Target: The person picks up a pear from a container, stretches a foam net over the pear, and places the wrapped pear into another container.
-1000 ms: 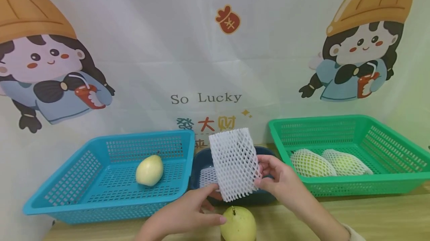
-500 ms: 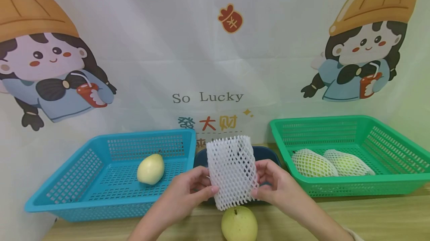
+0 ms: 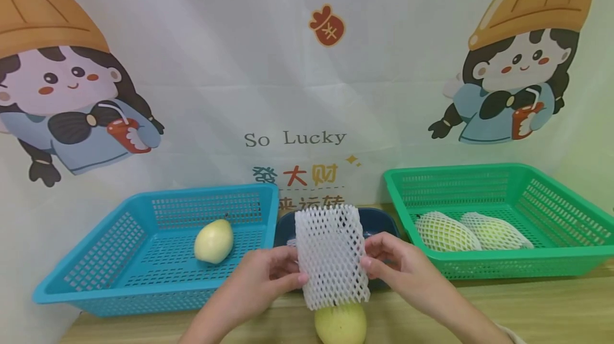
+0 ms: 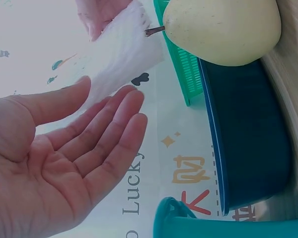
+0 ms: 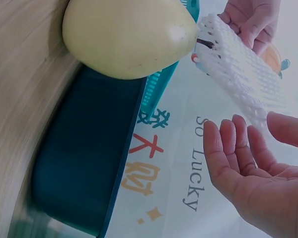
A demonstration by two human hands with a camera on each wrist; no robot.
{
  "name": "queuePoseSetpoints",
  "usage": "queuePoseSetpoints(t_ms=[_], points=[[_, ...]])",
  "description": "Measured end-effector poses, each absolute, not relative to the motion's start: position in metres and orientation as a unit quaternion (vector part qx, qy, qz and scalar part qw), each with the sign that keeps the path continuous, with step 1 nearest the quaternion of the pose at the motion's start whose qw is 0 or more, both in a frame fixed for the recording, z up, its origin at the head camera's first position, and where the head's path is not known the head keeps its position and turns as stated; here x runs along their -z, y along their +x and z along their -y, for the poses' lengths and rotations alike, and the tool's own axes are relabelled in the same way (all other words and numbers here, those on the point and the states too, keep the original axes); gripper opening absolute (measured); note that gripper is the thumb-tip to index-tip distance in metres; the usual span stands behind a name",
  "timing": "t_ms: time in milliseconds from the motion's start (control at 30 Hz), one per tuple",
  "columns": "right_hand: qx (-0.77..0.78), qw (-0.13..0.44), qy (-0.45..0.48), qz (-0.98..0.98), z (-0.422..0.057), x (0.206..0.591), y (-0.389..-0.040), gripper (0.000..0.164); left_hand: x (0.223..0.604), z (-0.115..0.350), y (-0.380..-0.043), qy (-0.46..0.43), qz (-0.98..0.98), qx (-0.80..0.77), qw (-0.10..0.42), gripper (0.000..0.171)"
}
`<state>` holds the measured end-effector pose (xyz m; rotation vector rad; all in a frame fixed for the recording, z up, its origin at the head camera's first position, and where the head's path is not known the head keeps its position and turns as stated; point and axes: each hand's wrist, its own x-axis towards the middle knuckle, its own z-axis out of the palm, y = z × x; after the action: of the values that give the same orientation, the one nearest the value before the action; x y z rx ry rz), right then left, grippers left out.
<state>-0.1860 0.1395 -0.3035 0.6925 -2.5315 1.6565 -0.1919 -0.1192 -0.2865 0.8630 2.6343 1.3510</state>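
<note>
A white foam fruit net (image 3: 331, 258) is held upright and flattened between both hands. My left hand (image 3: 261, 282) pinches its left edge with thumb and fingers. On the opposite edge, the right hand (image 3: 403, 269) pinches it the same way. Just below the net's lower end stands a yellow-green pear (image 3: 340, 327), its stem covered by the net in the head view. Both wrist views show the stem pointing at the net's open end, with the pear (image 4: 226, 29) outside the net.
A blue basket (image 3: 158, 298) at left holds one bare pear (image 3: 213, 241). The green basket (image 3: 518, 256) at right holds two netted pears (image 3: 448, 232). Behind the hands sits a navy bin (image 3: 379, 221), partly hidden by the net. A printed cloth (image 3: 230, 66) hangs behind everything.
My left hand has come up from beside the pear to grip the net's left edge. The net has moved down, its lower end now overlapping the pear's top in the head view.
</note>
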Motion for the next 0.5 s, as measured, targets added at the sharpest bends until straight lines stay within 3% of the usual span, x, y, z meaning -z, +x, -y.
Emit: queuePoseSetpoints(t_ms=[500], points=[[-0.486,0.029,0.226,0.844,-0.1405,0.303,-0.1833,0.018,0.2879,0.1192,-0.1903,0.307,-0.872,-0.381,0.023,0.018]])
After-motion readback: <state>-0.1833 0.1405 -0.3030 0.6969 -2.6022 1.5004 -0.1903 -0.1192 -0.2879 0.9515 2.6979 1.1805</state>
